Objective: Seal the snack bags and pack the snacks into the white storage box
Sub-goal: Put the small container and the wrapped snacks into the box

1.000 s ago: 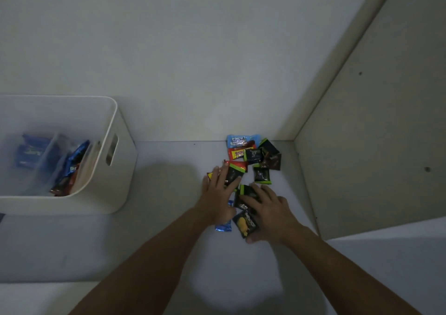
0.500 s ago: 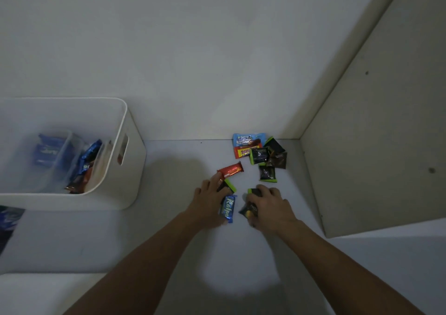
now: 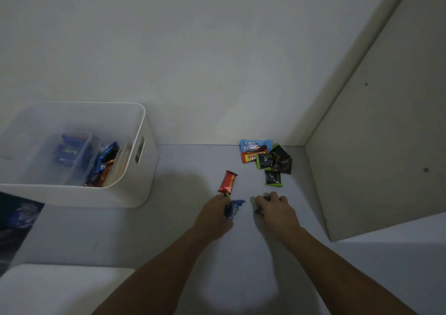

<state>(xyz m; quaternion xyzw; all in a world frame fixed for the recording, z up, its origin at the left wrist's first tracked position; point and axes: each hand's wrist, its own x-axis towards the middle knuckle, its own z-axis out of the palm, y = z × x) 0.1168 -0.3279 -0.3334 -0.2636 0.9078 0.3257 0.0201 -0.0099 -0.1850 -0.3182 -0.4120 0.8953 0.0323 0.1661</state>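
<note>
The white storage box (image 3: 147, 160) stands at the left with several snack packets inside. My left hand (image 3: 214, 214) grips a blue packet (image 3: 233, 209) and a red packet (image 3: 227, 181) that sticks up past the fingers. My right hand (image 3: 275, 209) is curled over dark packets (image 3: 259, 210), mostly hidden under the fingers. In the far corner lies a pile of small snacks: a light blue packet (image 3: 253, 145), a red-and-yellow one (image 3: 249, 157) and several black-and-green ones (image 3: 273, 177).
A white wall runs behind the shelf surface (image 3: 193, 165). A pale side panel (image 3: 376, 160) closes off the right. A white ledge (image 3: 60, 288) sits at the lower left, with dark blue fabric (image 3: 19, 215) beside the box.
Both hands have closed around packets and drawn back from the pile toward me. The left hand now holds the red and blue packets lifted; the right has gathered dark ones.
</note>
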